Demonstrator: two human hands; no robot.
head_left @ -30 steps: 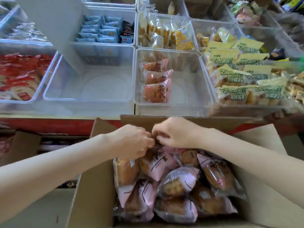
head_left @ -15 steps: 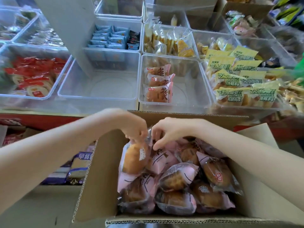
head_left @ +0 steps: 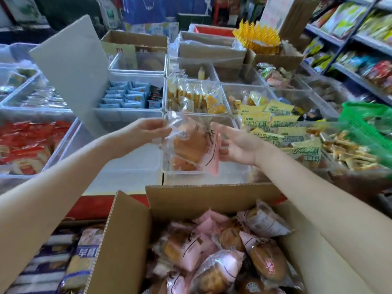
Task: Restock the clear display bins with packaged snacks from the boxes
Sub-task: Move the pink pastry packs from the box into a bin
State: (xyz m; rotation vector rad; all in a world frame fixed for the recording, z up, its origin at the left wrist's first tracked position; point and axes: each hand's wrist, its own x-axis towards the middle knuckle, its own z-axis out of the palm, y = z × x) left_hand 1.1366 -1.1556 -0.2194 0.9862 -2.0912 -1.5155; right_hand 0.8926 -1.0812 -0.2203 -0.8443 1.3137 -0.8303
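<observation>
A pink-and-clear bread packet hangs above a clear bin in the front row. My left hand pinches the packet's top left corner. My right hand is on the packet's right side, fingers spread against its pink edge. In that bin, orange packets show through the held one. Below, an open cardboard box holds several more pink bread packets.
A clear bin with nothing visible in it sits left of the target bin, and a bin of red packets lies further left. Yellow-green packets fill the bin on the right. A grey cardboard sheet leans behind. Shelves stand far right.
Both hands have risen out of the box with one bread packet and carried it forward over the front clear bin. The camera has tilted up, showing more of the shop.
</observation>
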